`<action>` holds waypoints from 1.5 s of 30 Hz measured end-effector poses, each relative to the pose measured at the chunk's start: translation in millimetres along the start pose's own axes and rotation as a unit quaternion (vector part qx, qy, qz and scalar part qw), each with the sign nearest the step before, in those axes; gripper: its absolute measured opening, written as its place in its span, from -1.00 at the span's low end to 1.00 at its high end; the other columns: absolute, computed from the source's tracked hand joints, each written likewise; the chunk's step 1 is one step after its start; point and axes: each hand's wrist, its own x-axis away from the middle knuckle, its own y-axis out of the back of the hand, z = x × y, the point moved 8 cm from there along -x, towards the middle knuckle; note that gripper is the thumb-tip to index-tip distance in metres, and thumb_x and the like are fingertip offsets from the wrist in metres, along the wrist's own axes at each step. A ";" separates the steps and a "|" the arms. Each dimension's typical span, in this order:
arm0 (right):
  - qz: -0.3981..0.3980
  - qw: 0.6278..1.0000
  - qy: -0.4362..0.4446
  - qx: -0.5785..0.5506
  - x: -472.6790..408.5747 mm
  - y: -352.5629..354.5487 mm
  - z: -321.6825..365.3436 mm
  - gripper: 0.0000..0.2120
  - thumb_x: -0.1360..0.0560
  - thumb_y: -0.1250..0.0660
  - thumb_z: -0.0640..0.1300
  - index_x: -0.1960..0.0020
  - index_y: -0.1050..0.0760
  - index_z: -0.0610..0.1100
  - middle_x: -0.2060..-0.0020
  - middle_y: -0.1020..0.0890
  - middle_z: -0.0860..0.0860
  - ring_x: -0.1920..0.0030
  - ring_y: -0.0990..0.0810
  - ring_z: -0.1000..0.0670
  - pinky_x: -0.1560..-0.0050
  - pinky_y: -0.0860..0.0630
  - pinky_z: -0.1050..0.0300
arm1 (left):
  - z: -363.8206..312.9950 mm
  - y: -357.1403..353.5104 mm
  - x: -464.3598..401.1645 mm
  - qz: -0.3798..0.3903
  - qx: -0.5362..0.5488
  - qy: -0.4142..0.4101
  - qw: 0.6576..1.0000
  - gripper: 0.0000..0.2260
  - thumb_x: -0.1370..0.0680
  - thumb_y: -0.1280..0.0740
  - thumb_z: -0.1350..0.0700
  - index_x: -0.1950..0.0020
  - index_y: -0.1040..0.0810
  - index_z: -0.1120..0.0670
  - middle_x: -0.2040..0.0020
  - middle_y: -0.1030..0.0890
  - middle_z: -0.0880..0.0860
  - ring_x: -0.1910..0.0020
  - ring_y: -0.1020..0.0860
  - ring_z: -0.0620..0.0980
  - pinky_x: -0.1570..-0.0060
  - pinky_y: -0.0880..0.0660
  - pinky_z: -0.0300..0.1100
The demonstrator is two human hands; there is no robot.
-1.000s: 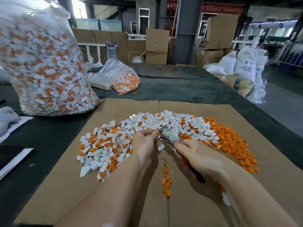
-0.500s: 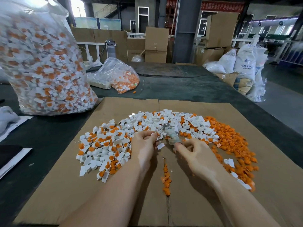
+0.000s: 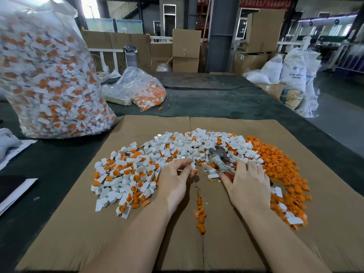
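Note:
A heap of white caps with orange inserts (image 3: 137, 170) is spread over a brown cardboard sheet (image 3: 78, 233). To its right lies a pile of loose orange inserts (image 3: 279, 166). My left hand (image 3: 175, 182) pinches a small white-and-orange cap (image 3: 194, 171) at the heap's near edge. Grey pliers with red handles (image 3: 218, 156) lie on the caps. My right hand (image 3: 248, 186) rests flat over the handles, fingers spread, thumb beside the red grip.
A short line of orange inserts (image 3: 200, 211) lies between my forearms. A big clear bag of caps (image 3: 49, 79) stands at the left, a smaller bag (image 3: 143, 89) behind. Papers (image 3: 15, 190) lie at the left edge. Cardboard boxes (image 3: 186, 50) and white sacks (image 3: 293, 69) stand beyond the table.
My right hand held the pliers up a second ago, then laid them on the caps and now lies over their handles. My left hand stays at the heap's edge.

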 end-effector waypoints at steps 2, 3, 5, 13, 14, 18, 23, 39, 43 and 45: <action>0.013 1.000 -0.004 0.018 2.7 -4.3 -1.5 -0.38 -0.51 -0.03 0.32 -0.37 -0.28 -0.09 -0.25 -0.46 -0.08 -0.27 -0.39 -0.09 -0.26 -0.31 0.02 | 0.4 -0.5 0.2 0.001 0.004 -0.002 1.000 -0.80 -0.58 -0.29 0.15 -0.14 -0.60 -0.04 -0.08 -0.62 -0.03 -0.11 -0.54 -0.08 -0.17 -0.40 -0.25; 0.022 0.999 -0.007 0.034 4.0 -5.4 -1.7 -0.36 -0.50 -0.01 0.34 -0.39 -0.26 -0.08 -0.26 -0.45 -0.08 -0.28 -0.37 -0.09 -0.30 -0.27 -0.01 | 0.5 -1.0 0.4 0.003 0.004 -0.003 1.000 -0.80 -0.58 -0.29 0.15 -0.15 -0.59 -0.04 -0.08 -0.62 -0.04 -0.10 -0.54 -0.10 -0.14 -0.40 -0.28; 0.017 0.999 -0.010 0.048 6.1 -2.2 -0.4 -0.37 -0.51 -0.04 0.32 -0.40 -0.27 -0.08 -0.27 -0.44 -0.09 -0.31 -0.33 -0.12 -0.37 -0.15 -0.09 | 0.3 -1.5 1.0 0.007 0.000 -0.007 1.000 -0.79 -0.57 -0.29 0.15 -0.17 -0.59 -0.05 -0.07 -0.62 -0.06 -0.07 -0.54 -0.13 -0.06 -0.38 -0.34; -0.114 0.935 0.184 -0.280 23.9 30.3 53.8 -0.88 -0.40 -0.43 -0.32 0.07 -0.61 -0.20 0.15 -0.62 -0.08 0.10 -0.57 -0.12 0.07 -0.52 -0.03 | -6.5 -1.0 2.6 0.010 -0.026 -0.029 0.999 -0.80 -0.56 -0.31 0.15 -0.17 -0.58 0.01 0.03 -0.62 -0.04 0.00 -0.57 -0.12 -0.05 -0.46 -0.29; -0.112 0.927 0.198 -0.298 25.9 30.4 57.1 -0.88 -0.39 -0.44 -0.34 0.10 -0.62 -0.19 0.18 -0.62 -0.06 0.12 -0.57 -0.11 0.09 -0.53 -0.01 | -6.6 -0.9 2.5 0.011 -0.036 -0.030 0.999 -0.81 -0.56 -0.31 0.15 -0.16 -0.58 0.01 0.02 -0.62 -0.04 0.00 -0.56 -0.13 -0.02 -0.45 -0.35; -0.116 0.920 0.199 -0.317 27.0 28.2 56.5 -0.88 -0.35 -0.49 -0.32 0.16 -0.61 -0.16 0.24 -0.61 -0.03 0.16 -0.57 -0.06 0.13 -0.53 0.05 | -6.2 -1.2 1.9 0.012 -0.057 -0.031 0.998 -0.83 -0.56 -0.32 0.13 -0.14 -0.58 0.00 0.04 -0.61 -0.07 0.05 -0.54 -0.18 0.14 -0.37 -0.48; -0.100 0.926 0.198 -0.304 26.0 23.8 58.2 -0.90 -0.39 -0.45 -0.30 0.21 -0.57 -0.15 0.26 -0.58 -0.02 0.18 -0.53 -0.07 0.17 -0.52 0.00 | -7.2 -2.3 3.7 0.017 -0.054 -0.031 0.998 -0.86 -0.55 -0.32 0.16 -0.09 -0.59 0.02 0.08 -0.61 -0.06 0.06 -0.56 -0.16 0.04 -0.45 -0.39; -0.135 0.977 0.010 -0.162 20.3 14.9 32.6 -0.87 -0.40 -0.39 -0.38 0.14 -0.61 -0.18 0.21 -0.60 -0.09 0.14 -0.51 -0.16 0.08 -0.32 -0.05 | -37.3 80.2 -19.7 -0.180 -0.259 -0.103 0.943 -0.77 -0.59 -0.19 0.27 -0.10 -0.61 0.10 -0.07 -0.58 0.06 -0.12 -0.45 0.05 -0.06 -0.36 -0.20; -0.120 0.983 0.000 -0.140 19.5 12.5 33.3 -0.85 -0.40 -0.38 -0.38 0.11 -0.61 -0.18 0.17 -0.59 -0.10 0.13 -0.49 -0.15 0.07 -0.29 -0.04 | -14.4 99.1 -32.1 -0.152 -0.365 -0.013 0.918 -0.73 -0.56 -0.21 0.28 -0.16 -0.59 0.07 -0.13 -0.58 0.08 -0.18 -0.41 0.11 -0.17 -0.41 -0.01; -0.133 0.983 0.007 -0.125 20.6 16.1 35.0 -0.84 -0.33 -0.45 -0.40 0.16 -0.61 -0.19 0.22 -0.59 -0.12 0.19 -0.51 -0.17 0.13 -0.36 -0.06 | -9.6 101.3 -34.0 -0.138 -0.390 0.004 0.910 -0.73 -0.56 -0.22 0.24 -0.18 -0.59 0.04 -0.16 -0.58 0.09 -0.20 -0.41 0.12 -0.21 -0.40 0.00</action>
